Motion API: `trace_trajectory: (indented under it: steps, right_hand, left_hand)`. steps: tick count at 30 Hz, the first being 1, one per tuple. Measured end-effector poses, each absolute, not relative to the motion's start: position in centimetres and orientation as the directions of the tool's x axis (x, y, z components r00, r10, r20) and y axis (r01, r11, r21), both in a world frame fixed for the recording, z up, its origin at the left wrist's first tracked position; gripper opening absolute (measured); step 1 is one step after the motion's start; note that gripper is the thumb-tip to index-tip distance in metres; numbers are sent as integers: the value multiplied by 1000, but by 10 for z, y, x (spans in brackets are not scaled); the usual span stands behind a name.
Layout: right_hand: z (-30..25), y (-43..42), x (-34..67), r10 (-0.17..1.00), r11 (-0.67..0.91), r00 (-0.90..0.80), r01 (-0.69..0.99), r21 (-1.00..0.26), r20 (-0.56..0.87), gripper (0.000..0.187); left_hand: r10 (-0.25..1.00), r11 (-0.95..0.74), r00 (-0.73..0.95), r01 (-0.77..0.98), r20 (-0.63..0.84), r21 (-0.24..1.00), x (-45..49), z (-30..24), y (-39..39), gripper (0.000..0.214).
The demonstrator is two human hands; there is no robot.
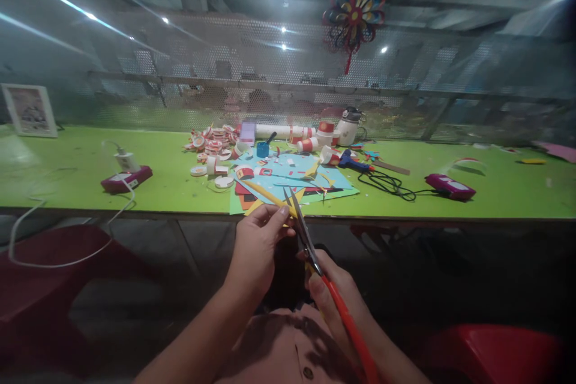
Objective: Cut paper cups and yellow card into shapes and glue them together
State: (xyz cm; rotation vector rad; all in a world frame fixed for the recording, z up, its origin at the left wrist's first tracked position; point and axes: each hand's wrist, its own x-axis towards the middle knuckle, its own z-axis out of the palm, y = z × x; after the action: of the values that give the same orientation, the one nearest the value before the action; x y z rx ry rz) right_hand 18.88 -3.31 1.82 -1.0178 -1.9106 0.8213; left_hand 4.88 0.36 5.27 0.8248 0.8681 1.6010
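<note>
My left hand (258,243) pinches a narrow yellow paper strip (265,193) near its right end. The strip slants up and left over the sheets on the table. Around the red handles of a pair of scissors (310,252) my right hand (335,288) is closed. Their blades are parted and point up at the strip's end, close to my left fingertips. I cannot tell whether the blades touch the paper. Below the strip lie light blue sheets (292,171), with yellow, red and green paper showing underneath.
Paper cups (330,156) and a heap of red and white paper pieces (216,141) sit behind the sheets. A blue glue gun (355,162) lies to the right, its black cable running to a purple power strip (450,186). Another purple power strip (126,179) is at left.
</note>
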Motion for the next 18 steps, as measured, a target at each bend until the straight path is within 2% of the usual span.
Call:
trace_trajectory:
  steps: [18]
  right_hand:
    - [14, -32, 188, 872, 471, -323, 358, -806, 366, 41]
  left_hand:
    - [982, -146, -174, -456, 73, 878, 48, 51, 4, 18]
